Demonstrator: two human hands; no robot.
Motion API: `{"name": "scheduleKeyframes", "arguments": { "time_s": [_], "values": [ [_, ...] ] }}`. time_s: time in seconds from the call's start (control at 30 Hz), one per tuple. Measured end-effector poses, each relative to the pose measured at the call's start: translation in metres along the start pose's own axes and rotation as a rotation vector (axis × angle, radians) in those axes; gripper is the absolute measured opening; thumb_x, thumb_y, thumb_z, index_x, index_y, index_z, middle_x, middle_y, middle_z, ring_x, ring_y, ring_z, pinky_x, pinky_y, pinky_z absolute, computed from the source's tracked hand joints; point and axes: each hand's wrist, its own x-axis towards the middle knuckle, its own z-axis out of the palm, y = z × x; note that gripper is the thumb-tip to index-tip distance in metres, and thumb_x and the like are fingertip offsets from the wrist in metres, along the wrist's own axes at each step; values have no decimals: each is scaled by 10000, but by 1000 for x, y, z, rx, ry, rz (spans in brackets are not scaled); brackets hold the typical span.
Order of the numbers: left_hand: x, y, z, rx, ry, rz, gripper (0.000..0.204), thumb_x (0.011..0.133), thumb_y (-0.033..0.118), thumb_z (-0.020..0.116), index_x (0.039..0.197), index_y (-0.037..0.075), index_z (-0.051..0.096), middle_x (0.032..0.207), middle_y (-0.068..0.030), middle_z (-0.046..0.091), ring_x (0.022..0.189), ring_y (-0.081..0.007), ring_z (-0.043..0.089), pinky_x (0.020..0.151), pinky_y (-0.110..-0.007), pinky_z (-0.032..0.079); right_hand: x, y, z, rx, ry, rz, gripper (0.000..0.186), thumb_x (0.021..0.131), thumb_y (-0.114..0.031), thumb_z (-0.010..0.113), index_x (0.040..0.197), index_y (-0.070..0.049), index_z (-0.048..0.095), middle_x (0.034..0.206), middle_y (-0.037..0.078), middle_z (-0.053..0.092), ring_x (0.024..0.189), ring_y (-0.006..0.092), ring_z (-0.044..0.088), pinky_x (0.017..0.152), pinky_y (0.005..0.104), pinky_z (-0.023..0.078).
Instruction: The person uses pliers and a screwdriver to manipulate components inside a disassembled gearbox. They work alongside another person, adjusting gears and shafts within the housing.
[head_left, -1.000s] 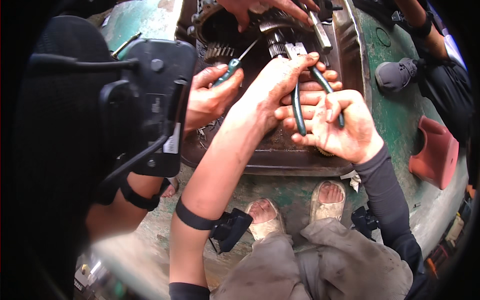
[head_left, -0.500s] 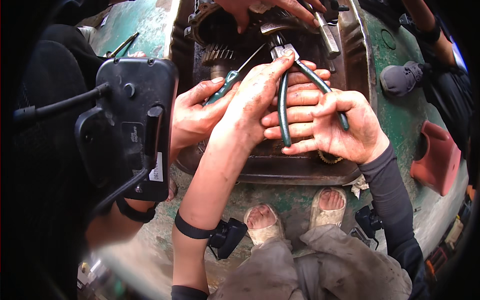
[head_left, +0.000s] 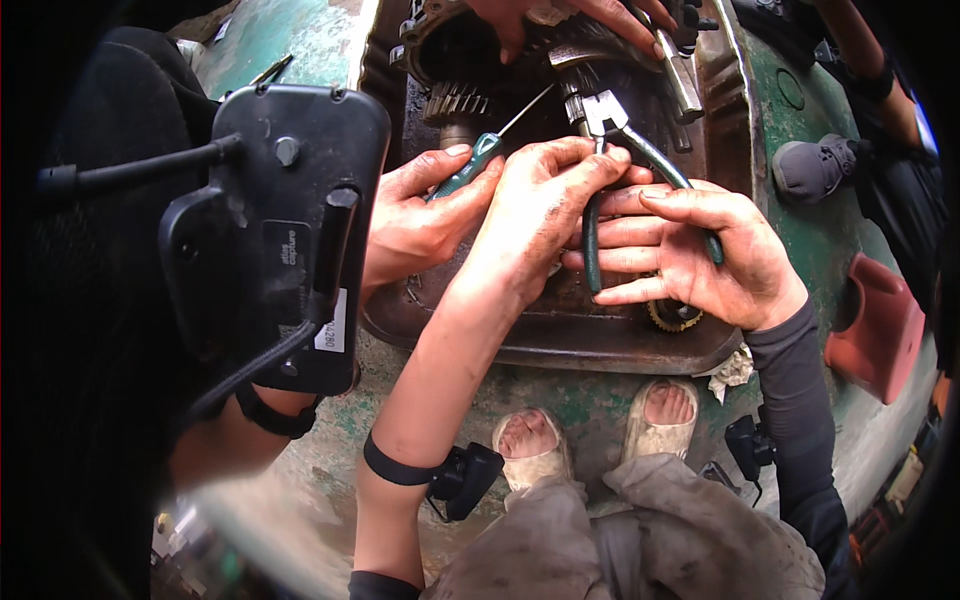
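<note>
My left hand (head_left: 535,200) pinches the pliers (head_left: 655,155) with thumb and fingers, near the top of one handle. They have a bare metal head and two dark green handles, spread apart. My right hand (head_left: 725,245) lies palm up beneath the handles, its fingers stretched flat toward my left hand. One handle crosses near its thumb; the other hangs over its fingertips. The pliers' jaws lie close to a splined metal shaft (head_left: 576,95) in the metal tray (head_left: 540,345); whether they touch it I cannot tell.
A co-worker's hand (head_left: 415,215) on the left holds a green-handled screwdriver (head_left: 470,165). Another person's hands (head_left: 620,18) work at the tray's far end. A gear (head_left: 455,105), a housing (head_left: 420,45) and a brass-coloured gear (head_left: 677,318) lie in the tray. A red plastic stool (head_left: 875,330) stands right.
My left hand has slid from the pliers' pivot down to one handle, so more of the head shows. My right thumb is stretched out further. The whole view has shifted slightly.
</note>
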Motion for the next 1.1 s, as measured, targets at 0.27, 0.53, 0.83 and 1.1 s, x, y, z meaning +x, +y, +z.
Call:
{"name": "scheduleKeyframes", "arguments": {
  "time_s": [0.27,0.53,0.83,1.1],
  "values": [
    [-3,-16,9,-195,170,107,204,934,181,570,1001,-6,612,983,-116,671,853,-167,656,733,-265,552,4,3,-4,19,12,27,438,954,-212,491,1259,100,446,1224,266,533,1114,389,565,928,531,485],
    [-2,-12,9,-164,147,118,283,959,245,535,955,-24,623,924,-111,678,807,-141,644,717,-257,538,7,2,-7,88,-71,2,456,981,-264,422,1298,64,433,1251,249,529,1136,384,549,957,532,453],
    [-25,-32,22,229,386,520,379,947,244,511,1169,-62,490,1009,-161,626,928,-204,606,829,-320,478,13,11,-4,156,-41,-30,366,966,-193,404,1230,47,487,1214,224,558,1109,350,569,958,505,458],
    [-38,-43,16,1031,534,1000,734,710,343,731,1269,-32,440,1253,-242,449,1138,-381,472,936,-446,407,16,18,2,183,32,-18,394,794,-95,457,1141,86,504,1125,223,587,1060,327,581,919,487,485]
  ]
}}
